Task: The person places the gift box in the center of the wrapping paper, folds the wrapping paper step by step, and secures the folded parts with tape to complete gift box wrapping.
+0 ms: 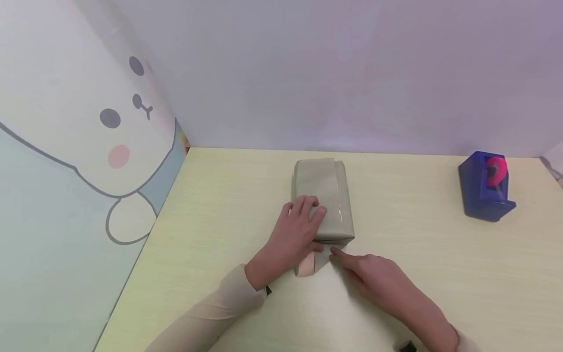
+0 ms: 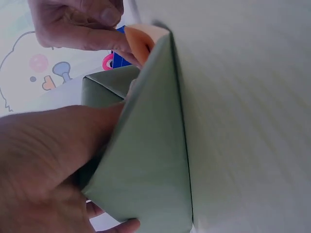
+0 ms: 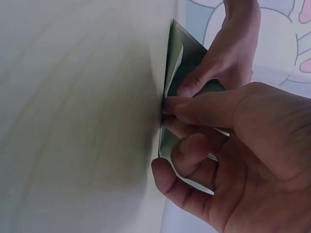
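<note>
Head view: left hand (image 1: 291, 240) grips the paper-wrapped box (image 1: 323, 183); right hand (image 1: 379, 279) touches its flap (image 1: 322, 260), pinch unclear. Paper likely creases easily; hold the sides.

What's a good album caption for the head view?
Left hand on a wrapped package, right hand at its end flap, blue tape dispenser off to the right.

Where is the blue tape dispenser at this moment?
In the head view, the blue tape dispenser stands at the right of the tabletop, near its back edge by the wall, to the right of the wrapped package.
</note>
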Motion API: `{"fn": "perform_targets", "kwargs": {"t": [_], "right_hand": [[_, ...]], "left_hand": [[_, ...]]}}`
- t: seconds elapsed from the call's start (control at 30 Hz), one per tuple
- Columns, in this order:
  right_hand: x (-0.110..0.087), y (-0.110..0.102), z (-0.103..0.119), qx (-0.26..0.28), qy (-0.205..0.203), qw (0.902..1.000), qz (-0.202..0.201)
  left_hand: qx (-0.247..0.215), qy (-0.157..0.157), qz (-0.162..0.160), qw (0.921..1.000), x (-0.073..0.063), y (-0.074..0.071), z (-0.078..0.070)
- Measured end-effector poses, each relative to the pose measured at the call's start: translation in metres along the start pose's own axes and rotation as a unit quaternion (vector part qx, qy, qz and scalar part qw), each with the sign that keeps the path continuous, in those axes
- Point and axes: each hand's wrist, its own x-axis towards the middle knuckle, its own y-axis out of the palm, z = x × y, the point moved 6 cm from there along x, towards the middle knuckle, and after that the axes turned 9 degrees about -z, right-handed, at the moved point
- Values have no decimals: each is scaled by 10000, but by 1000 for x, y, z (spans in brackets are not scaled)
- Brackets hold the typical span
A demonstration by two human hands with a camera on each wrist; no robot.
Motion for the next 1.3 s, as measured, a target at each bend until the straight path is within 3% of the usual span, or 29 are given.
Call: {"fn": "perform_targets", "kwargs": {"t": [0.37,0.5,0.63,0.83,0.97,1.17,1.3], "right_hand": [[-2,-10,-14,-361,430,9984,-98],[-5,-4,-4,-466,144,9987,-137],[-5,4,14,-225,-256,9992,-212],[-7,12,40,-12,-827,9963,-213],[-9,17,47,148,-972,9951,-130],[-2,13,28,801,-518,9951,272],[4,4,9,574,-30,9983,-121]], "left_hand": [[84,40,-1,10000,0,1,-2],[250,87,-6,9996,0,0,-4],[334,71,50,9994,0,0,-4],[253,31,50,9997,0,0,-2],[174,35,21,9998,-2,1,0],[228,37,-54,9997,-3,1,0],[242,90,-165,9995,-2,1,-1]]}}
